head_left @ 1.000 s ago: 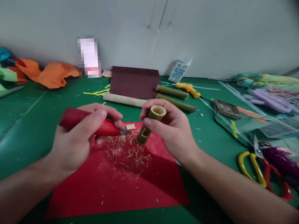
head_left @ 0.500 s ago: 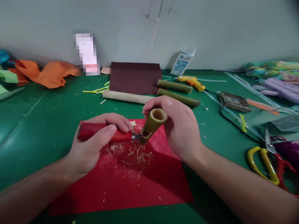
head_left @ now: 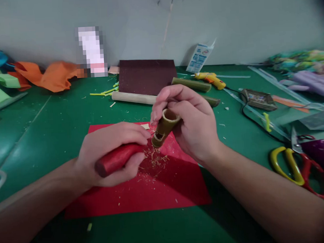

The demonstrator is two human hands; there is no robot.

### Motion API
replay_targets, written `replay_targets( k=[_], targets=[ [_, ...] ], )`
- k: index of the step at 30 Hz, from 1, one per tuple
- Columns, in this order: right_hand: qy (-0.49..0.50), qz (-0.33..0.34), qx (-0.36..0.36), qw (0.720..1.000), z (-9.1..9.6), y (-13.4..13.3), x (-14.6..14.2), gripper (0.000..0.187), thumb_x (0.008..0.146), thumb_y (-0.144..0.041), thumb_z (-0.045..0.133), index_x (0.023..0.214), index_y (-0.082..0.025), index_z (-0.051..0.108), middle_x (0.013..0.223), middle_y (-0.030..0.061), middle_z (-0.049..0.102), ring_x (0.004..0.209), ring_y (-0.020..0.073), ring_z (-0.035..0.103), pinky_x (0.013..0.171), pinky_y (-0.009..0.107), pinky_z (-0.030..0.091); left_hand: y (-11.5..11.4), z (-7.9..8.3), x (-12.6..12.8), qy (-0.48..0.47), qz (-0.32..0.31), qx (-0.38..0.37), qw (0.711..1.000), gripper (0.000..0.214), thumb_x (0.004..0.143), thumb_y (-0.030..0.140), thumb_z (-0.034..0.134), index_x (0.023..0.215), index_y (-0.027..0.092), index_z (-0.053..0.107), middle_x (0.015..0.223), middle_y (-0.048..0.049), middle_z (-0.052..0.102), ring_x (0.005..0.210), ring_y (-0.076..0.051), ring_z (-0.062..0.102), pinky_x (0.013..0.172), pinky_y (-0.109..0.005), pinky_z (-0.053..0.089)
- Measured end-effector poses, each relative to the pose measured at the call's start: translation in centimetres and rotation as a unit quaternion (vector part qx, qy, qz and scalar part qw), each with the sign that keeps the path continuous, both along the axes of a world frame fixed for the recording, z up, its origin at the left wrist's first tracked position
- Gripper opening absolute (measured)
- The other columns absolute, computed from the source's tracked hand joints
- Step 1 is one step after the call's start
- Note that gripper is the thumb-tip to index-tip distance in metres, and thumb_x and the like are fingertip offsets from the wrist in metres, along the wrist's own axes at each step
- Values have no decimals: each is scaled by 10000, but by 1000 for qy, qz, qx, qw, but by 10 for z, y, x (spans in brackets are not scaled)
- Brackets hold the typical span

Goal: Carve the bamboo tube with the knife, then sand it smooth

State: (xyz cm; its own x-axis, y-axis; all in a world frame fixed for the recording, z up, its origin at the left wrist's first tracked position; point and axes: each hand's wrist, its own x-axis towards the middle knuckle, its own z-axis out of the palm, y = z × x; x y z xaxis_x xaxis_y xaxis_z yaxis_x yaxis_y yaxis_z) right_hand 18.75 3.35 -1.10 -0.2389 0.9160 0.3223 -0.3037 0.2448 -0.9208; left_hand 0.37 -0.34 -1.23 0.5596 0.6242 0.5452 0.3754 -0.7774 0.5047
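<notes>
My left hand [head_left: 112, 153] is closed around the red wooden handle of a carving knife [head_left: 117, 158]. Its blade is mostly hidden behind my fingers, the tip lying close to a notch in a bamboo tube [head_left: 165, 128]. That short green tube leans with its open end up and towards me, and a cut hole shows low on its side. My right hand [head_left: 196, 125] grips the tube from the right, fingers curled over behind it. Beneath both hands lies a red sheet [head_left: 179, 193], scattered with fine bamboo shavings [head_left: 157, 158].
Behind my hands are a pale rod [head_left: 133, 97], a dark brown sheet [head_left: 147, 77] and split bamboo pieces [head_left: 191, 84]. A yellow glue gun [head_left: 211, 79] lies farther right. Scissors [head_left: 297, 165] with yellow and red handles rest beside my right forearm. Orange cloth [head_left: 56, 76] sits at the back left.
My left hand has rolled over, turning the knife handle's butt towards me and hiding most of the blade. My right fingers have lifted higher around the tube. The view has shifted slightly.
</notes>
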Motion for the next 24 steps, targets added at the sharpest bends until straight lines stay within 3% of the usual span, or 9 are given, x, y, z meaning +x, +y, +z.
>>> replay_targets(
  k=[4, 7, 10, 18, 21, 24],
  targets=[
    [5, 23, -17, 1000, 0, 1, -2, 232, 801, -105, 334, 819, -202, 544, 609, -19, 527, 544, 112, 514, 560, 269, 433, -7, 8, 9, 87, 17, 97, 991, 189, 752, 184, 601, 940, 178, 604, 1016, -63, 658, 913, -159, 636, 781, -240, 529],
    [6, 31, -25, 999, -1, -1, -3, 246, 812, -115, 326, 828, -199, 556, 621, -16, 516, 546, 108, 492, 547, 258, 411, -13, 14, 17, 117, 65, 97, 986, 175, 781, 214, 579, 952, 186, 603, 985, -47, 668, 886, -162, 643, 668, -222, 540],
    [13, 38, -23, 999, -1, -2, -3, 255, 807, -105, 326, 837, -201, 560, 627, -15, 510, 551, 110, 481, 552, 259, 402, -15, 20, 22, 104, 104, 50, 988, 162, 799, 260, 562, 939, 195, 612, 946, -39, 668, 847, -166, 641, 650, -240, 531],
    [12, 35, -21, 999, -3, 1, -4, 239, 799, -132, 319, 808, -195, 549, 604, -10, 496, 541, 118, 461, 552, 265, 397, -5, 20, 17, 15, 124, -66, 990, 115, 766, 266, 598, 864, 231, 649, 883, 6, 673, 801, -158, 628, 726, -273, 508],
    [21, 43, -22, 999, -5, 1, -5, 255, 790, -121, 305, 801, -189, 551, 591, -10, 487, 530, 120, 463, 545, 271, 394, 2, 18, 13, -29, 179, -127, 975, 107, 760, 311, 620, 815, 234, 669, 811, 12, 684, 714, -152, 632, 605, -246, 508],
    [30, 42, -18, 999, -5, 1, -6, 257, 793, -115, 302, 787, -185, 549, 583, -11, 487, 525, 119, 468, 542, 271, 390, 12, 11, 12, -107, 212, -249, 939, 153, 749, 362, 638, 761, 211, 654, 615, 9, 656, 526, -132, 600, 468, -228, 485]
  ],
)
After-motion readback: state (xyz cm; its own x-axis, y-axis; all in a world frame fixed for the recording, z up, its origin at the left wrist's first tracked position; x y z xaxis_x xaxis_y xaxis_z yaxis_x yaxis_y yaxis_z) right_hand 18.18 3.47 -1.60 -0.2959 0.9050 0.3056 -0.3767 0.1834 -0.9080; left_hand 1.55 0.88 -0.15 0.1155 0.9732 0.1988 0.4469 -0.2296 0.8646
